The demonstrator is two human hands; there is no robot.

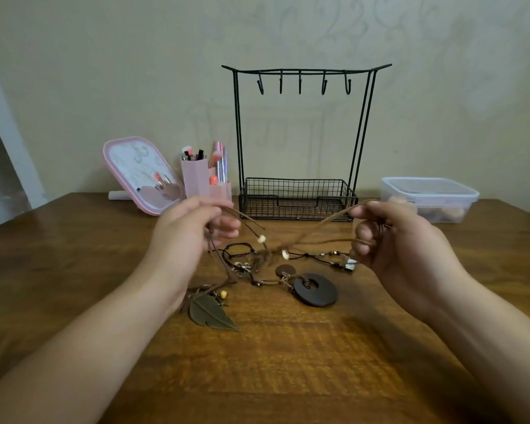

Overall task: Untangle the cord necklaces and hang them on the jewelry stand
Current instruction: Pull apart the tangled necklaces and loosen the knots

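Brown cord (pixel 325 223), soft and light, stretches before the stand (pixel 300 133); my left hand (pixel 185 231) and right hand (pixel 389 237) each pinch it, best gripped near the knot, away from beads.

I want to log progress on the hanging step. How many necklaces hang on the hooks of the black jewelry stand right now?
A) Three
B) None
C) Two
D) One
B: all the hooks on the jewelry stand are bare, while the left hand and right hand hold a brown cord above the tangled necklaces on the table.
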